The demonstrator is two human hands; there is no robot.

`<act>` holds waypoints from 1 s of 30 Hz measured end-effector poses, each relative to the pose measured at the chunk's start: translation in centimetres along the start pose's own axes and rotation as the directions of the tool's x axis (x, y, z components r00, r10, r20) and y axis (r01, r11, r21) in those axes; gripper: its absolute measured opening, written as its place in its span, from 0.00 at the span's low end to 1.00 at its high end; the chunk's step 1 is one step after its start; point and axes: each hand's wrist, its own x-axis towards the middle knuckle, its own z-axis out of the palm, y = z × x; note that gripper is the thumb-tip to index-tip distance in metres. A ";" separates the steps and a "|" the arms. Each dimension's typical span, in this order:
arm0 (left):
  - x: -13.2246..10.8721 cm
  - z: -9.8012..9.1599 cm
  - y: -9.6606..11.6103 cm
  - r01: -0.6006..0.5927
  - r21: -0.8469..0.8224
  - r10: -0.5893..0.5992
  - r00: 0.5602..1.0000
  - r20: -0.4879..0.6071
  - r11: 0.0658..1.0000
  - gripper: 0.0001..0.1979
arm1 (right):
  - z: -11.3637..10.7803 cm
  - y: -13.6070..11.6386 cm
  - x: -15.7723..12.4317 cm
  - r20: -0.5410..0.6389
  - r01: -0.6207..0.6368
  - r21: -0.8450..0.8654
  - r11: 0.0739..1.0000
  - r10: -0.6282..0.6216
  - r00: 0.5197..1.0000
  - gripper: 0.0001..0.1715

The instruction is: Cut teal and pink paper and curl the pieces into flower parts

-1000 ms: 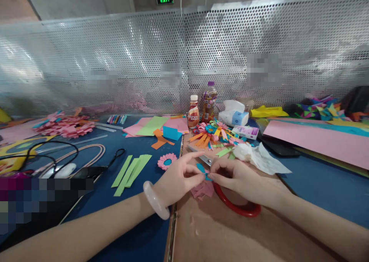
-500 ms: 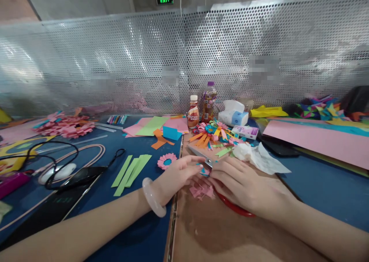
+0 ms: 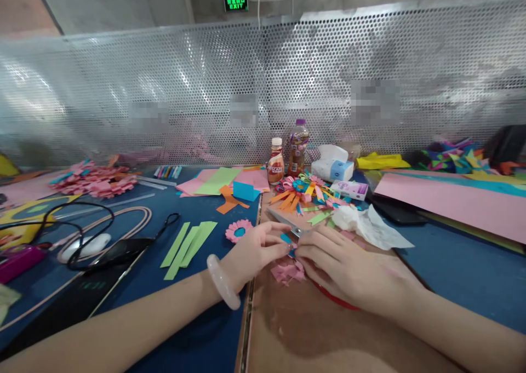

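My left hand [image 3: 257,250], with a pale bangle on its wrist, and my right hand [image 3: 341,260] meet over the brown board [image 3: 312,329]. Both pinch a small blue paper piece [image 3: 287,239] between their fingertips. Just under the fingers lies a crumpled pink paper piece [image 3: 288,271]. A pair of scissors [image 3: 287,223] with red handles [image 3: 337,300] lies beneath my right hand, the blades pointing away to the left. A finished pink paper flower with a blue centre [image 3: 239,230] lies just left of my left hand.
Green paper strips [image 3: 189,241], a black phone [image 3: 123,248] and cables lie on the blue mat at left. Behind stand two bottles [image 3: 287,156], a tissue pack [image 3: 333,165], coloured paper flowers [image 3: 306,189] and crumpled tissue [image 3: 365,225]. Pink sheets [image 3: 447,198] lie right. A perforated metal screen closes the back.
My hands, held slightly raised a second ago, have dropped lower onto the board with the blue piece still pinched between them. My right hand now covers more of the red scissor handles.
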 end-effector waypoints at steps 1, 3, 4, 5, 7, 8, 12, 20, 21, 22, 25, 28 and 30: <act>0.0 0.0 0.0 0.003 0.014 -0.003 1.000 -0.001 1.000 0.21 | 0.2 0.0 0.0 -0.007 -0.010 0.035 0.999 0.010 1.000 0.13; 0.0 -0.1 0.0 0.002 0.035 -0.002 1.000 0.001 0.999 0.21 | 0.8 0.0 0.0 -0.024 -0.040 0.095 0.995 0.042 0.999 0.12; 0.0 -0.1 0.0 -0.001 0.042 0.001 1.000 0.002 0.999 0.21 | 1.1 0.0 -0.1 -0.035 -0.059 0.121 0.991 0.063 0.997 0.11; -0.1 -0.1 0.1 -0.007 0.048 0.007 1.000 0.001 0.999 0.21 | 1.4 0.0 -0.2 -0.039 -0.085 0.143 0.986 0.091 0.995 0.10; -0.1 0.0 0.1 -0.015 0.057 0.015 1.000 -0.009 0.998 0.22 | 1.8 -0.1 -0.3 -0.049 -0.135 0.185 0.973 0.146 0.988 0.10; -0.1 0.0 0.1 -0.017 0.060 0.018 1.000 -0.015 0.998 0.22 | 2.0 -0.1 -0.4 -0.052 -0.155 0.203 0.967 0.169 0.984 0.09; -0.1 0.1 0.3 -0.015 0.073 0.017 0.999 -0.033 0.997 0.23 | 2.2 -0.2 -0.5 -0.079 -0.178 0.251 0.951 0.204 0.976 0.08; -0.2 0.2 0.4 -0.027 0.089 0.032 0.998 -0.059 0.996 0.22 | 1.6 -0.3 -0.2 -0.016 -0.324 0.400 0.857 0.361 0.933 0.05; -0.2 0.2 0.4 -0.033 0.097 0.039 0.997 -0.061 0.995 0.22 | 1.6 -0.3 -0.1 -0.003 -0.348 0.418 0.839 0.385 0.923 0.05; -0.2 0.2 0.3 -0.041 0.107 0.048 0.997 -0.060 0.993 0.22 | 1.6 -0.3 -0.1 0.012 -0.369 0.436 0.821 0.405 0.914 0.05; -0.2 0.2 0.2 -0.085 0.137 0.092 0.995 -0.044 0.987 0.23 | 1.6 -0.4 0.0 0.053 -0.424 0.488 0.763 0.458 0.887 0.06; -0.2 0.2 0.1 -0.100 0.156 0.107 0.994 -0.037 0.983 0.23 | 1.6 -0.5 0.1 0.074 -0.451 0.537 0.713 0.493 0.867 0.06; -0.3 0.2 0.2 -0.093 0.158 0.101 0.994 -0.041 0.983 0.23 | 1.7 -0.4 0.1 0.083 -0.462 0.562 0.687 0.509 0.857 0.06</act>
